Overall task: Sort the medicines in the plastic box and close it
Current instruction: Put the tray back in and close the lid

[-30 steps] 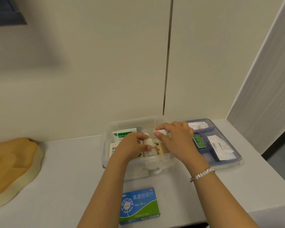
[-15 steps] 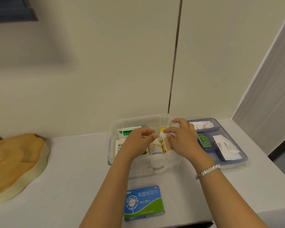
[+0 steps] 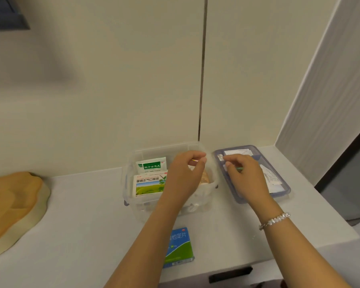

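White counter (image 3: 92, 215); left hand (image 3: 185, 175) over plastic box (image 3: 133, 196).

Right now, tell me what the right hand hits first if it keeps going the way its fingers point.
The right hand points left over the blue tray; first in line looks like the clear plastic box, though depth is unclear.

A blue-green carton (image 3: 180, 247) on the counter shows the characters "他定片". Inside the clear box (image 3: 131, 183), a white carton (image 3: 149, 185) reads "藿香正气口服液"; the green sachet's (image 3: 152, 165) print is too blurred to read.
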`<state>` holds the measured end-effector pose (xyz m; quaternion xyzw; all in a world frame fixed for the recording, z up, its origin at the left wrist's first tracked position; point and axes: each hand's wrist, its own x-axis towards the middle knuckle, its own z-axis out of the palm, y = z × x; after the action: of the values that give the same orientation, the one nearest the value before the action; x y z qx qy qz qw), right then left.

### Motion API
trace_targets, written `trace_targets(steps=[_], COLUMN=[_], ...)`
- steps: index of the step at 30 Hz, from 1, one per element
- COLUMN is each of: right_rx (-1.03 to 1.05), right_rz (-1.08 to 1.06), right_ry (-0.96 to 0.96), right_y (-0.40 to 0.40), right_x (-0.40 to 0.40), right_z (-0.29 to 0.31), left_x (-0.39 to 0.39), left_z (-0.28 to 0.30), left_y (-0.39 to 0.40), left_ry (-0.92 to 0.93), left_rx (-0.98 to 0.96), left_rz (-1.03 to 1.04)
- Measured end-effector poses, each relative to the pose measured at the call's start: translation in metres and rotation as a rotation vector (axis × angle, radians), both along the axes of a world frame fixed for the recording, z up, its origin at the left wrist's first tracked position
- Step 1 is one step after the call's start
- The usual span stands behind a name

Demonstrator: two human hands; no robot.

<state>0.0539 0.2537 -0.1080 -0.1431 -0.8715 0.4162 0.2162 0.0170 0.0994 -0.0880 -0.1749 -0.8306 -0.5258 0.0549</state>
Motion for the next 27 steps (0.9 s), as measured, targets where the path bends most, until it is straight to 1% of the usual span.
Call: trace_targets(steps=[2, 5, 7, 10, 13, 16, 20, 22, 27], right_rx=[-0.024, -0.039, -0.054, -0.071, -0.045, -0.086, -0.166, -0.174, -0.164], right_rz=[-0.057, -0.13, -0.149, -0.169, -0.175, -0.135, -0.114, -0.112, -0.09], right_ry=[-0.057, -0.151, -0.205, -0.298, -0.418, -0.462, -0.462, -0.45, -0.436], right_y=[0.014, 0.034, 0.048, 0.07, 0.086, 0.097, 0.106, 0.108, 0.109], right_x=[0.009, 0.023, 0.033, 0.046, 0.054, 0.058, 0.06, 0.06, 0.055], right_z=[-0.004, -0.008, -0.011, -0.018, -0.025, -0.031, -0.038, -0.041, -0.046], left_x=[0.009, 0.021, 0.03, 0.041, 0.048, 0.049, 0.046, 0.047, 0.045], left_z=[0.002, 0.003, 0.001, -0.01, -0.031, -0.051, -0.068, -0.074, -0.085], left_y=[0.011, 0.028, 0.041, 0.061, 0.077, 0.087, 0.095, 0.099, 0.102], left_ry=[0.043, 0.055, 0.032, -0.057, -0.114, -0.159, -0.189, -0.2, -0.218], left_rx=[0.024, 0.079, 0.122, 0.151, 0.053, -0.077, -0.162, -0.188, -0.187], left_rz=[-0.01, -0.055, -0.102, -0.196, -0.223, -0.204, -0.17, -0.162, -0.092])
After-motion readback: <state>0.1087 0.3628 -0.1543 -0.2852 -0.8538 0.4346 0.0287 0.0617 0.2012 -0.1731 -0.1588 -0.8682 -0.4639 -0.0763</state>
